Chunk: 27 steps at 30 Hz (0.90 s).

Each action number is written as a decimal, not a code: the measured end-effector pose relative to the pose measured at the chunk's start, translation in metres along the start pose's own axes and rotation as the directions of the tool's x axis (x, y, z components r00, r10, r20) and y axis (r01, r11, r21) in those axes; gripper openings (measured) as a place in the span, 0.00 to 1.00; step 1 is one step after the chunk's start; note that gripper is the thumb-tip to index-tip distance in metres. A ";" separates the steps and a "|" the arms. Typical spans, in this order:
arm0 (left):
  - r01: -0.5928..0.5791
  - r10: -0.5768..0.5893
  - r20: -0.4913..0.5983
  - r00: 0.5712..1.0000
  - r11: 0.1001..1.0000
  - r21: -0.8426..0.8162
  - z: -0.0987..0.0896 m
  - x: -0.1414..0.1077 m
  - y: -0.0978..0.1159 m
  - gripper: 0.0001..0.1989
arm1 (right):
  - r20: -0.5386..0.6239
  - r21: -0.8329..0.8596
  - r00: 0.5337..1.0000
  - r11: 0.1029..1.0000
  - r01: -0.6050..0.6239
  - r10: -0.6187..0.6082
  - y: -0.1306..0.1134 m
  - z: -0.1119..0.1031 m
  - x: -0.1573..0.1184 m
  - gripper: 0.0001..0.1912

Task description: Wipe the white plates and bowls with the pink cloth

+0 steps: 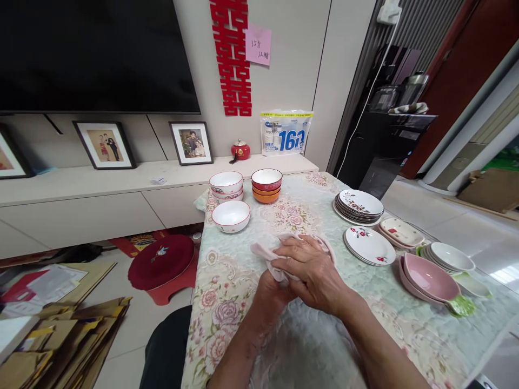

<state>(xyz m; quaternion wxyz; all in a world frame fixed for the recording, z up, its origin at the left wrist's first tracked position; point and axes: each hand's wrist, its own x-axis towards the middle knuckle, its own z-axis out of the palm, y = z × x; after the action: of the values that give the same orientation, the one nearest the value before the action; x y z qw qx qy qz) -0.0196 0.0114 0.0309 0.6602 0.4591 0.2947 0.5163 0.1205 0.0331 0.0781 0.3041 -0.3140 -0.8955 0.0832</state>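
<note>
head | single view | from wearer's head | forward and down | table (239, 259) close | wall (294, 65) beyond

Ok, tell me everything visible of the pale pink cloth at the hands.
The pale pink, soft-looking fabric cloth is crumpled, its loose end jutting out leftward above the pale floral tablecloth. The right hand lies over it, hiding much; the left hand meets its lower edge. Any contact with the pink-rimmed dish is hidden.
</note>
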 end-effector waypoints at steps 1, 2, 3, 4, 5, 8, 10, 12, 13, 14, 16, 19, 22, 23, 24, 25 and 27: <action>0.009 -0.009 0.002 1.000 1.000 0.003 0.001 0.000 0.002 0.15 | 0.005 -0.003 1.000 1.000 -0.009 0.009 0.001 0.000 0.002 0.22; 0.027 -0.027 0.003 1.000 1.000 -0.003 0.001 0.000 0.003 0.15 | -0.004 0.015 0.999 0.999 -0.032 0.032 0.004 -0.001 0.003 0.21; 0.052 -0.052 0.002 0.999 0.999 -0.012 0.001 0.000 0.003 0.15 | -0.025 0.056 0.997 0.996 -0.069 0.071 0.009 -0.003 0.003 0.20; 0.077 -0.077 0.005 0.997 0.997 -0.017 0.001 -0.001 0.003 0.17 | -0.043 0.121 0.992 0.986 -0.115 0.120 0.015 -0.005 0.003 0.19; 0.100 -0.099 0.012 0.995 0.995 -0.016 0.001 -0.002 0.002 0.19 | -0.056 0.204 0.982 0.965 -0.167 0.181 0.023 -0.006 0.002 0.18; 0.147 -0.148 0.047 0.988 0.989 0.024 -0.001 -0.003 -0.002 0.24 | -0.033 0.523 0.911 0.784 -0.334 0.410 0.047 -0.005 -0.003 0.15; 0.169 -0.172 0.041 0.984 0.984 0.062 -0.002 -0.003 -0.005 0.24 | 0.043 0.747 0.815 0.523 -0.411 0.578 0.060 0.002 -0.008 0.15; 0.176 -0.178 0.010 0.984 0.979 0.104 -0.003 -0.003 -0.007 0.22 | 0.106 0.885 0.703 0.256 -0.390 0.704 0.069 0.012 -0.011 0.15; 0.172 -0.173 -0.003 0.985 0.977 0.127 -0.005 -0.002 -0.008 0.22 | 0.109 0.923 0.654 0.169 -0.346 0.748 0.072 0.017 -0.012 0.15; 0.165 -0.165 -0.008 0.986 0.975 0.147 -0.006 -0.002 -0.008 0.22 | 0.098 0.946 0.616 0.118 -0.301 0.782 0.075 0.021 -0.012 0.15; 0.146 -0.148 0.002 0.989 0.974 0.174 -0.010 -0.001 -0.011 0.24 | 0.064 0.968 0.568 0.087 -0.235 0.821 0.080 0.027 -0.013 0.15; 0.105 -0.114 0.036 0.993 0.976 0.189 -0.015 0.002 -0.019 0.28 | 0.064 0.977 0.533 0.055 -0.204 0.844 0.084 0.032 -0.013 0.16; 0.096 -0.100 0.020 0.995 0.984 0.150 -0.018 0.004 -0.028 0.28 | 0.105 0.986 0.487 -0.027 -0.165 0.867 0.087 0.034 -0.016 0.16; 0.101 -0.103 0.006 0.995 0.987 0.128 -0.017 0.005 -0.029 0.27 | 0.120 0.987 0.474 -0.054 -0.150 0.872 0.087 0.035 -0.016 0.16; 0.107 -0.106 -0.010 0.994 0.988 0.108 -0.017 0.005 -0.030 0.27 | 0.131 0.988 0.464 -0.076 -0.136 0.876 0.087 0.035 -0.017 0.15; 0.111 -0.109 -0.022 0.994 0.990 0.092 -0.016 0.006 -0.030 0.26 | 0.145 0.987 0.458 -0.097 -0.127 0.877 0.087 0.036 -0.018 0.15; 0.110 -0.107 -0.040 0.993 0.991 0.076 -0.014 0.006 -0.029 0.23 | 0.188 0.981 0.459 -0.147 -0.124 0.868 0.086 0.036 -0.018 0.14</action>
<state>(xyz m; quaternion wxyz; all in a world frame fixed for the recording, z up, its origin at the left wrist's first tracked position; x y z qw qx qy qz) -0.0182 0.0205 -0.0005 0.6635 0.4584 0.3511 0.4757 0.1544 0.0915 0.0108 0.6042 -0.3991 -0.2443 0.6450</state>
